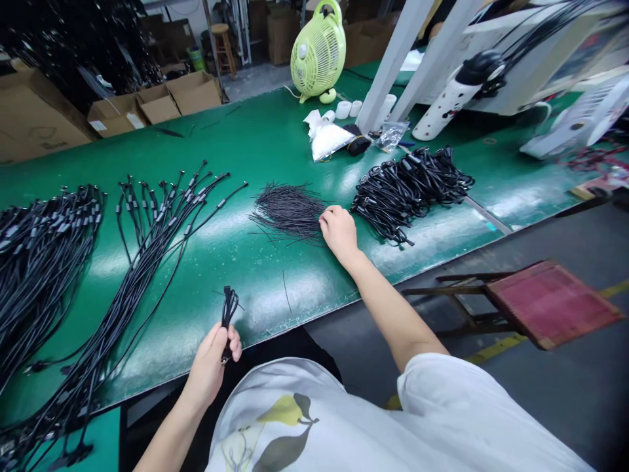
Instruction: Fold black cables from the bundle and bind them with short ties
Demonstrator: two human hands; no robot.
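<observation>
My left hand (215, 357) is closed around a folded black cable (228, 308) close to the table's front edge, its looped end and a dark connector sticking up above the fingers. Over the right end of a pile of thin black twist ties (293, 211) is my right hand (340, 233), fingers curled together and touching the ties. What its fingertips pinch is hidden. One loose twist tie (286, 292) lies apart on the green table. Just right of my right hand is a heap of folded, bundled black cables (413, 187).
Long unfolded black cables (142, 282) with grey sleeves cover the table's left side, beside another cable bunch (49, 255). A green fan (318, 56), a white plastic bag (330, 141) and a spotted bottle (449, 101) stand behind. A red-seated chair (553, 301) is at the right.
</observation>
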